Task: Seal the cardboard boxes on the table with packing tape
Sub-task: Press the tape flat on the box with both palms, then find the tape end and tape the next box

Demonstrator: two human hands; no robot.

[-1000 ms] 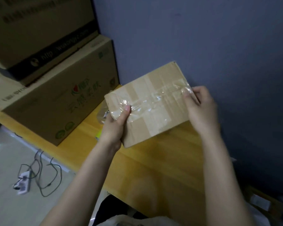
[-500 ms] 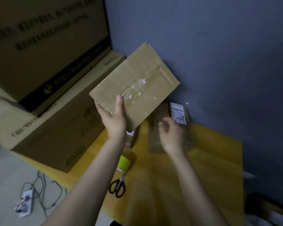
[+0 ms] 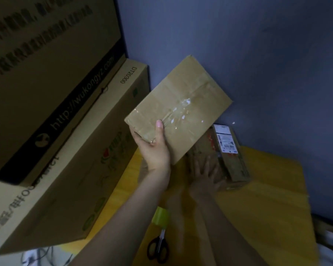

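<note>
I'd the taped box (image 3: 181,112) pinched in L hand (image 3: 156,148), R hand (image 3: 204,173) fingers spread flat on next box (image 3: 233,162); reckoned it'd need the tape roll (image 3: 161,217) next.

Left of the fingers (image 3: 159,126) of the left hand (image 3: 155,150): two big stacked cartons. The upper carton (image 3: 46,73) has a black band printed http://wukongyz.com, and the lower carton (image 3: 75,179) is marked DT20300, with a watermelon logo on its side. Beyond and right of the fingertips, blue-grey wall (image 3: 238,45); well below them, black-handled scissors (image 3: 158,248), blades together, and blurred cables (image 3: 46,256) at lower left.
</note>
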